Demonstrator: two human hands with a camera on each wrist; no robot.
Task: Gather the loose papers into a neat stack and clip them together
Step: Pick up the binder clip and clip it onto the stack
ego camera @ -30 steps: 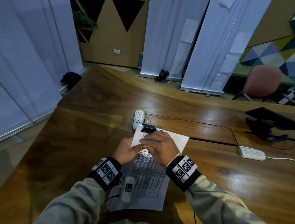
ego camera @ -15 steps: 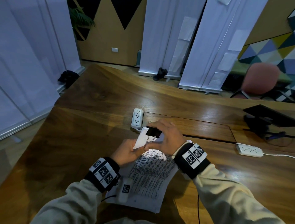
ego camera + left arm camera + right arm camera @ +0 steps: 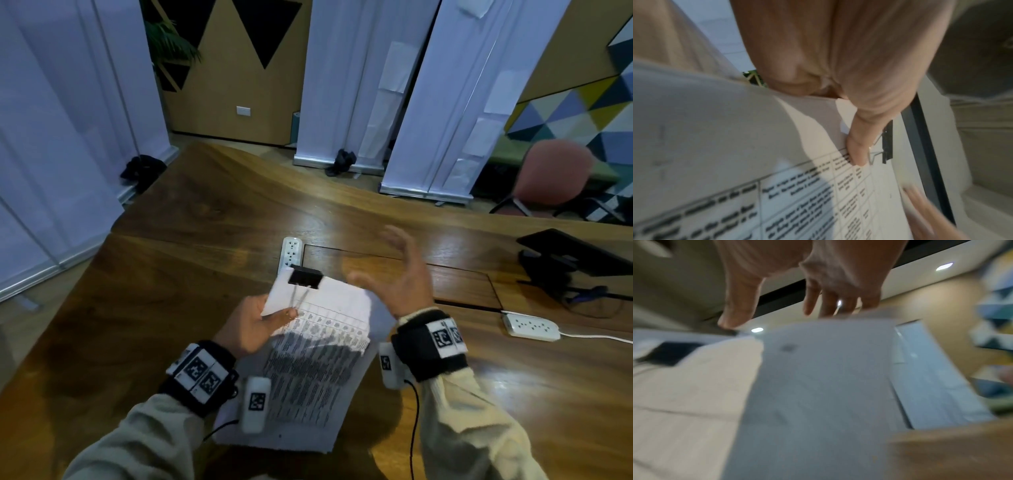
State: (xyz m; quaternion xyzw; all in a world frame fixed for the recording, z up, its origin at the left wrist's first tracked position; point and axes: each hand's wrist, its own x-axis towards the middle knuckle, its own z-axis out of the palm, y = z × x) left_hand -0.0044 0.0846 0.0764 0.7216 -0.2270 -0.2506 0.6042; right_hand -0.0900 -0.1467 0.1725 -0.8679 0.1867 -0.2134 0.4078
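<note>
A stack of printed papers [image 3: 318,359] is lifted off the wooden table [image 3: 171,308], its top edge tilted up. A black binder clip [image 3: 305,277] bites the stack's top left corner, its wire handles folded down on the page. My left hand [image 3: 260,325] pinches that corner, thumb [image 3: 857,146] on top of the page beside the clip [image 3: 887,142]. My right hand [image 3: 390,274] hovers to the right of the clip with fingers spread and holds nothing. In the right wrist view the spread fingers [image 3: 813,301] hang above the blurred papers [image 3: 818,386].
A white power strip [image 3: 291,251] lies on the table just beyond the clip. A second power strip [image 3: 531,327] with a cord sits at the right, near a black stand [image 3: 575,263]. A pink chair [image 3: 555,178] stands past the table's far right edge.
My right hand has let go of the binder clip and drawn away to the right, fingers spreading. The clip stays on the papers with its handles folded down. The left hand has raised the stack.
</note>
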